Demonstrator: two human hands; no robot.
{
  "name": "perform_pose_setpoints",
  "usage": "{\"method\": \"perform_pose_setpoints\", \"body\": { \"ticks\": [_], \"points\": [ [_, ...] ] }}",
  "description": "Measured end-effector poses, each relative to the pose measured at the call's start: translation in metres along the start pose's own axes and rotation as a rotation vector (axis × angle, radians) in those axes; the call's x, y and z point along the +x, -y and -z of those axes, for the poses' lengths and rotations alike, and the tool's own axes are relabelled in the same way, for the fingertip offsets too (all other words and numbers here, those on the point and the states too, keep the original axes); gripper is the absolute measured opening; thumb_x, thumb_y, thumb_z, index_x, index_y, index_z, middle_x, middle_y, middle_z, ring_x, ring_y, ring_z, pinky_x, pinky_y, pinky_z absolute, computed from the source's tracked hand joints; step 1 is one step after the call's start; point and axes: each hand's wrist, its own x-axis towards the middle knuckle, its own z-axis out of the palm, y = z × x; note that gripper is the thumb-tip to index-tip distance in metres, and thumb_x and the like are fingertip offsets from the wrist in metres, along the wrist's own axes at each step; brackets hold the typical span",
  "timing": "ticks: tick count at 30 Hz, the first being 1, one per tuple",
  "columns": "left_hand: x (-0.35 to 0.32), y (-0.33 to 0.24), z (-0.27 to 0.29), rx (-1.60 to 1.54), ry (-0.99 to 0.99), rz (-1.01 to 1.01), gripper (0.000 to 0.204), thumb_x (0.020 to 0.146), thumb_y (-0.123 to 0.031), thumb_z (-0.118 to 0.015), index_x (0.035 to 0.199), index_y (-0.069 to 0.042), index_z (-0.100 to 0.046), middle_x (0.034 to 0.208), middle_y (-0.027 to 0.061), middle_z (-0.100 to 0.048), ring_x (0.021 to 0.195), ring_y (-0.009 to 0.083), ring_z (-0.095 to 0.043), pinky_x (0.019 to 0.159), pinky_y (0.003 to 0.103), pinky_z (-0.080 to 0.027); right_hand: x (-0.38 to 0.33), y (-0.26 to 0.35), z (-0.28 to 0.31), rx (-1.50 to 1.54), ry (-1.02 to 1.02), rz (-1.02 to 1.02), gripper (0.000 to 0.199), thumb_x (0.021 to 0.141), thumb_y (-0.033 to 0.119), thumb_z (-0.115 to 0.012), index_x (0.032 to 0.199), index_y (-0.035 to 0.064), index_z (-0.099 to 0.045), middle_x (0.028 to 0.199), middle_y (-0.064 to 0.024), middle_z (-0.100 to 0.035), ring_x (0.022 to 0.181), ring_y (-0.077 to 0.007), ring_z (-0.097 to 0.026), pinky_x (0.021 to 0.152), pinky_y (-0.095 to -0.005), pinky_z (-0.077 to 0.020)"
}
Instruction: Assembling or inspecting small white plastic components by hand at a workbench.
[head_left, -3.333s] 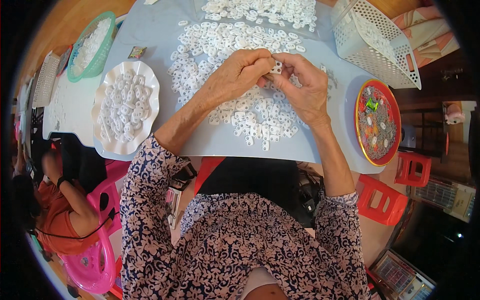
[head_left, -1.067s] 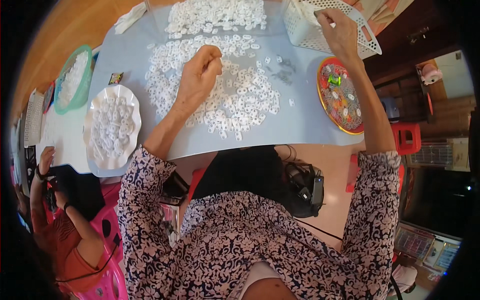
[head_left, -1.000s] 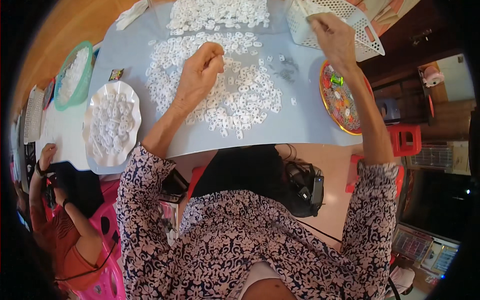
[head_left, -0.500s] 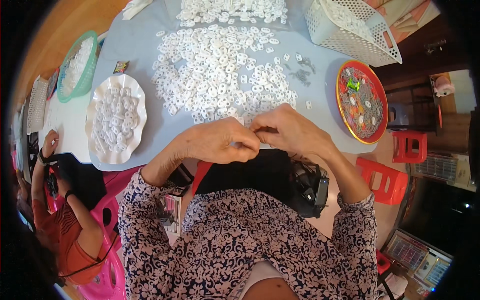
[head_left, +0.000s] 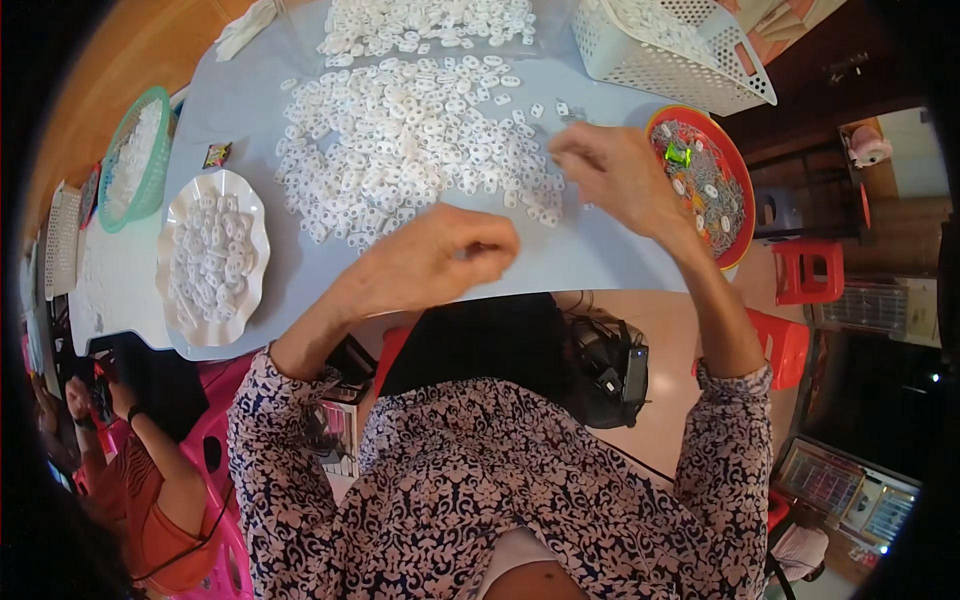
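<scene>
Just in front of a broad spread of small white oval plastic pieces with two holes (head_left: 400,140), my left hand (head_left: 440,258) hovers over the near table edge. Its thumb and forefinger are curled together, and whatever they pinch is hidden. My right hand (head_left: 625,180) is held over the right end of the spread, fingers pointing to the far left and smeared by motion. It covers most of a small heap of grey metal bits. A scalloped white dish (head_left: 258,215) of similar white pieces stands left of my left hand.
A red round tray (head_left: 742,215) holds grey metal bits. Behind it stands a white perforated basket (head_left: 690,90). At left are a green basket (head_left: 160,150) and a wrapped sweet (head_left: 217,154) on the table (head_left: 310,270). A co-worker in orange (head_left: 170,500) sits lower left.
My hands, which were together at the table edge, have parted. The right one has moved up and right towards the metal bits; the left stays near the edge. The view has shifted slightly.
</scene>
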Motion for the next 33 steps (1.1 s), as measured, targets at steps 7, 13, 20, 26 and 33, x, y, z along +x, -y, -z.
{"method": "perform_pose_setpoints", "body": {
  "ticks": [7, 13, 20, 26, 33],
  "points": [
    [0.028, 0.012, -0.032, 0.078, 0.111, -0.155, 0.009, 0.083, -0.004, -0.055, 0.091, 0.001, -0.056, 0.082, 0.0112, -0.059, 0.075, 0.0199, -0.057, 0.069, 0.032, -0.046, -0.041, -0.009, 0.007, -0.366, 0.064, -0.220, 0.048, 0.071, 0.017, -0.075, 0.113, 0.0028, -0.055, 0.079, -0.0112, -0.060, 0.068, -0.0223, -0.059, 0.063, -0.0342, -0.0478],
    [0.027, 0.028, -0.004, 0.010, 0.061, -0.010, 0.012, 0.086, -0.010, -0.057, 0.092, 0.000, -0.060, 0.078, 0.0062, -0.061, 0.075, 0.0141, -0.057, 0.071, 0.028, -0.046, -0.026, -0.009, -0.033, -0.172, -0.026, -0.063, 0.051, 0.069, 0.013, -0.075, 0.113, 0.0012, -0.053, 0.085, -0.0155, -0.060, 0.072, -0.0279, -0.059, 0.067, -0.0363, -0.0487],
    [0.015, 0.039, 0.040, -0.210, -0.248, 0.045, 0.017, 0.092, -0.011, -0.050, 0.086, 0.000, -0.062, 0.078, 0.0033, -0.061, 0.073, 0.0101, -0.056, 0.069, 0.024, -0.046, 0.022, 0.010, -0.068, -0.004, -0.138, 0.064, 0.033, 0.075, 0.004, -0.067, 0.105, -0.0042, -0.057, 0.086, -0.0196, -0.063, 0.075, -0.0290, -0.063, 0.068, -0.0361, -0.0503],
    [0.023, 0.007, 0.039, -0.148, -0.408, 0.019, 0.017, 0.089, -0.012, -0.051, 0.084, -0.001, -0.062, 0.074, 0.0023, -0.060, 0.073, 0.0100, -0.055, 0.070, 0.024, -0.045, 0.046, -0.005, -0.029, -0.186, -0.226, 0.090, 0.016, 0.079, 0.007, -0.059, 0.093, 0.0004, -0.065, 0.084, -0.0178, -0.066, 0.075, -0.0290, -0.066, 0.069, -0.0351, -0.0510],
    [0.048, 0.028, 0.034, -0.254, -0.406, -0.065, 0.018, 0.090, -0.013, -0.051, 0.084, -0.001, -0.062, 0.074, 0.0016, -0.060, 0.072, 0.0087, -0.054, 0.070, 0.024, -0.045, 0.063, -0.057, 0.009, -0.501, -0.208, -0.029, 0.019, 0.081, 0.013, -0.055, 0.087, 0.0013, -0.068, 0.081, -0.0203, -0.066, 0.076, -0.0369, -0.064, 0.073, -0.0419, -0.0502]
  ]
}}
